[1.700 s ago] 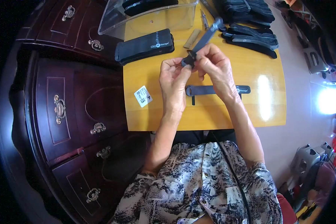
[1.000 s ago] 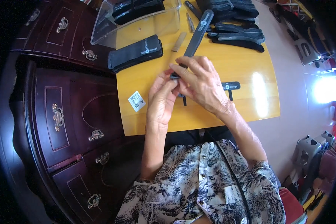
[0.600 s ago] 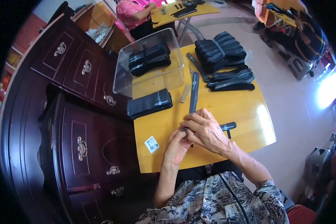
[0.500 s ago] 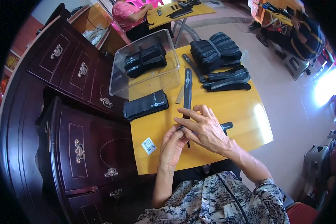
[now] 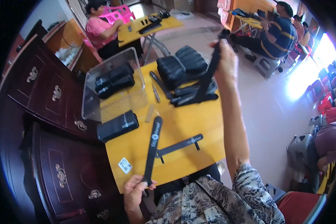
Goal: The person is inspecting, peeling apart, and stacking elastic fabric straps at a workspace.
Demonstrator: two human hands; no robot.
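My left hand (image 5: 134, 189), low at the table's near edge, pinches the lower end of a flat black strap (image 5: 153, 147) with white print, which points upward. My right hand (image 5: 227, 63) is raised at the upper right, its fingers closed round a long dark strap (image 5: 211, 71). That strap hangs down toward a pile of loose black straps (image 5: 192, 98); whether it has left the pile I cannot tell. Another printed strap (image 5: 181, 145) lies on the table between the hands, with two short dark tabs poking out below it.
The yellow table (image 5: 205, 156) bears a banded strap bundle (image 5: 181, 67), a dark strap stack (image 5: 117, 127), a clear plastic box (image 5: 112, 108) with bundles, a white label (image 5: 125, 165) and a slim pen-like tool (image 5: 156, 93). Dark wooden drawers (image 5: 63, 168) stand left. People sit at other tables.
My hands, together over the table before, have parted. The left has dropped toward the near edge with a strap; the right has swung up and right to a dark strap. The view has shifted.
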